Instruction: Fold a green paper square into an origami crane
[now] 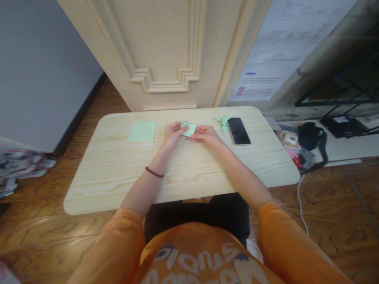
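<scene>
In the head view, a pale wooden table (118, 177) was seen from above, set across the lap of a person in an orange top. A small, partly folded green paper (188, 128) was held just above the far middle of the table, between the two hands. Its left edge was pinched by the fingertips of the left hand (172, 134), whose fingers were curled in over it. Its lower right edge was pinched between thumb and fingers of the right hand (206, 135), which was laid low, close to the wood. The two hands were brought near each other but were kept apart by the paper. A dark red bracelet (154, 172) was worn on the left wrist. A flat green sheet (143, 131) was laid on the table to the left of the left hand, apart from it. To the right of the right hand a small folded green figure (224, 121) was placed, just beside a dark phone (238, 131) laid face up. Whether figure and phone touched could not be told. Behind the table a cream panelled door (166, 51) was seen, and a black bag (310, 136) was left on the floor to the right.
</scene>
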The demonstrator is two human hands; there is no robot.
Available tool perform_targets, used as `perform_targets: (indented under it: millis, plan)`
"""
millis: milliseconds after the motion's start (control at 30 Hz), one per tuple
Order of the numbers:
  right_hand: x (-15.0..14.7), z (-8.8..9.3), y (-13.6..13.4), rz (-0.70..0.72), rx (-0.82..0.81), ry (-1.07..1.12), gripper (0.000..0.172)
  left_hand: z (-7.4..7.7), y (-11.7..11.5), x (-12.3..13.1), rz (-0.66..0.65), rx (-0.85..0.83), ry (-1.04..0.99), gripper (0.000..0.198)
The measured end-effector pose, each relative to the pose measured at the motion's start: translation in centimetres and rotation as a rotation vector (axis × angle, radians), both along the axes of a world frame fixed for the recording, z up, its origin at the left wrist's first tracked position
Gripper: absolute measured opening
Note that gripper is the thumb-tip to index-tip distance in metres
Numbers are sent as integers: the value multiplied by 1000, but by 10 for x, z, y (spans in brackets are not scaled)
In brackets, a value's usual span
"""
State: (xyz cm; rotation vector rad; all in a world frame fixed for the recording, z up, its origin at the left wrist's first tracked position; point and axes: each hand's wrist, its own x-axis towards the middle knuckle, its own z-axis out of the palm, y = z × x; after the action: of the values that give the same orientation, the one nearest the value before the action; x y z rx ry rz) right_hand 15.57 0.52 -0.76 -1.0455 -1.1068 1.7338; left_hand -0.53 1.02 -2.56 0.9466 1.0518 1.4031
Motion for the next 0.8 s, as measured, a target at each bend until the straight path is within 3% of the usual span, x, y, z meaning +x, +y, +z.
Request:
perform_targets:
  millis: [633, 800]
  plan:
    - [7, -3, 3, 108, 4, 3, 36, 4, -5, 1, -32, -70, -10, 43]
    - [2, 2, 2, 44, 12, -20, 35, 4, -6, 2, -60, -69, 7, 43]
